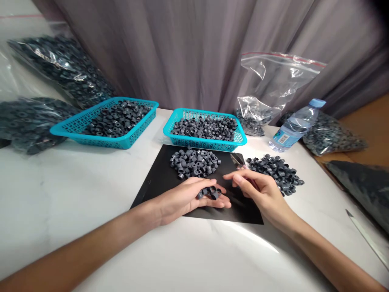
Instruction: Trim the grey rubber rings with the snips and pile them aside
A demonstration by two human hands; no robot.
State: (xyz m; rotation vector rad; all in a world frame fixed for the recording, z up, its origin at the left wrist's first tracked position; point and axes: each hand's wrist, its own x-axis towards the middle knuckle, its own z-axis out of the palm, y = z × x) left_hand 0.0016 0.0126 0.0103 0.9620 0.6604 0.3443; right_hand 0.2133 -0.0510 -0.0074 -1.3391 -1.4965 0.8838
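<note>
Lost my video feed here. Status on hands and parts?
Left hand cupping small grey plastic rings. Right hand gripping pink-handled tool. Both over black mat; loose ring pile beyond.

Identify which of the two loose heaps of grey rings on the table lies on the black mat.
The heap just behind the left hand: this mat heap sits on the black mat; the right heap lies on bare white table.

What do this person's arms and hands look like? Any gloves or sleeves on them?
No gloves and no sleeves in view: both forearms are bare up to the picture's edge. The left hand and right hand show no rings, watch or bracelet that I can make out. The fingernails look short and unpainted.
</note>
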